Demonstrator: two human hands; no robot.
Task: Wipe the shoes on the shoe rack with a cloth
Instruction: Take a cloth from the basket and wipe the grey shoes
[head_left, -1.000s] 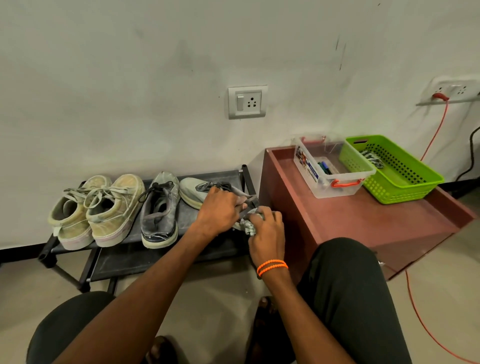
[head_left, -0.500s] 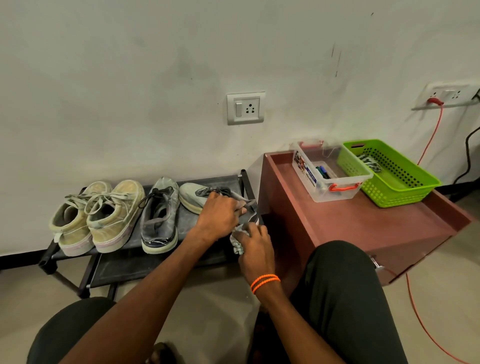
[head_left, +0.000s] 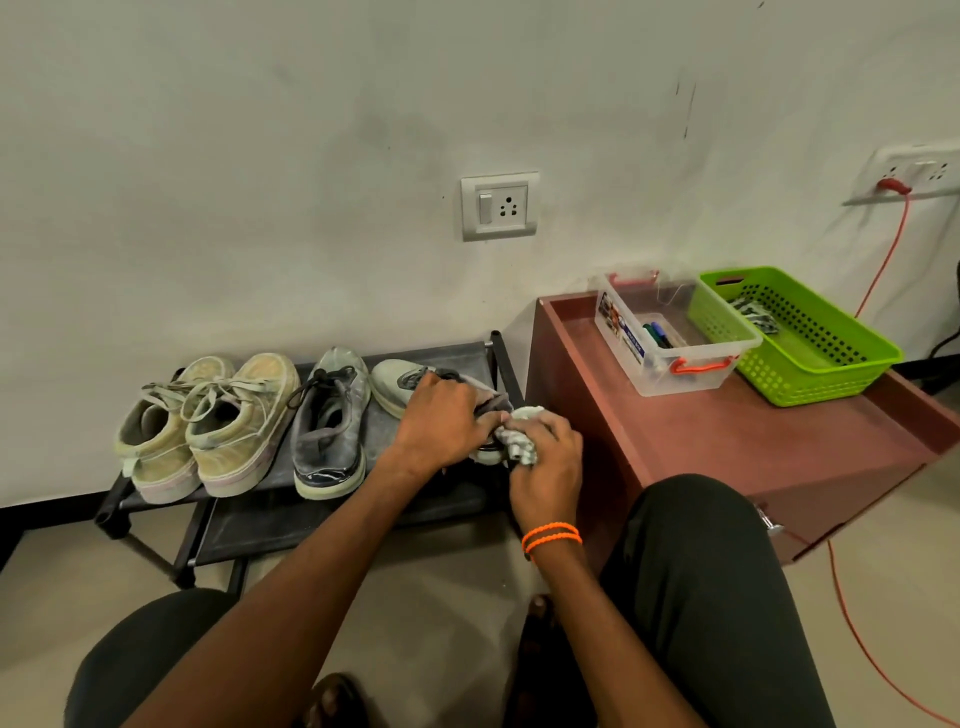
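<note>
A black shoe rack (head_left: 291, 514) stands against the wall with several shoes on its top shelf. At its right end lies a pale grey sneaker (head_left: 395, 382), and my left hand (head_left: 441, 428) grips it from above, covering most of it. My right hand (head_left: 545, 457), with orange bands on the wrist, holds a crumpled pale cloth (head_left: 519, 434) against the heel end of that sneaker. To the left stand a dark grey shoe (head_left: 330, 421) and a pair of beige sneakers (head_left: 208, 426).
A reddish-brown cabinet (head_left: 727, 447) stands right beside the rack, bearing a clear plastic box (head_left: 670, 332) and a green basket (head_left: 800, 338). An orange cable (head_left: 852, 629) hangs from a wall socket to the floor. My knees are in the foreground.
My right hand with the cloth has shifted a little along the sneaker's heel end. My left hand stays on the same sneaker.
</note>
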